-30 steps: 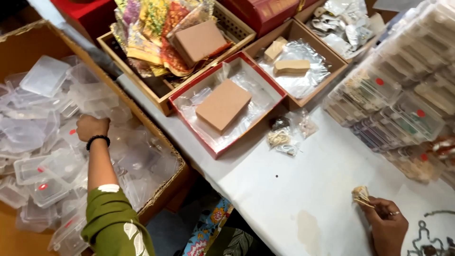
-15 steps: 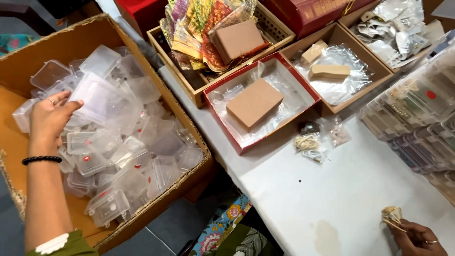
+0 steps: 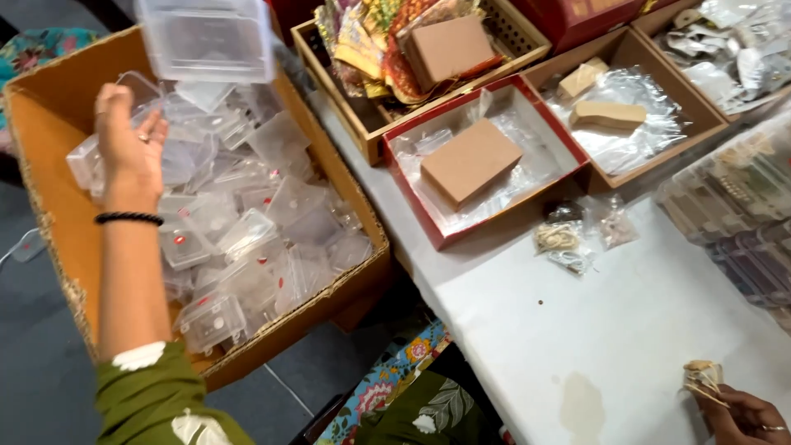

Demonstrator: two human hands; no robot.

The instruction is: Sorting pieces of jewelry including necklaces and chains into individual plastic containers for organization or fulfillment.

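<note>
My left hand [image 3: 128, 144], with a black band at the wrist, is raised over a large cardboard carton [image 3: 49, 189] full of small clear plastic boxes [image 3: 247, 239]. Its fingers grip one clear plastic box [image 3: 140, 91] by the edge. A larger clear box [image 3: 206, 37] shows blurred above the carton's far side; what holds it up is unclear. At the bottom right corner my right hand [image 3: 746, 416] rests on the white table [image 3: 593, 330], pinching a small pale bundle [image 3: 700, 377] with a thin strand.
A red-rimmed tray [image 3: 412, 210] holds a brown block on plastic. Beyond stand a tray of colourful packets [image 3: 371, 41], a brown box with pale pieces [image 3: 634, 53] and stacked clear cases [image 3: 741, 206]. Small plastic bags [image 3: 568, 239] lie on the table.
My left hand lifted from among the clear boxes with one box in its fingers. The view shifted slightly right and down. My right hand kept its bundle at the table.
</note>
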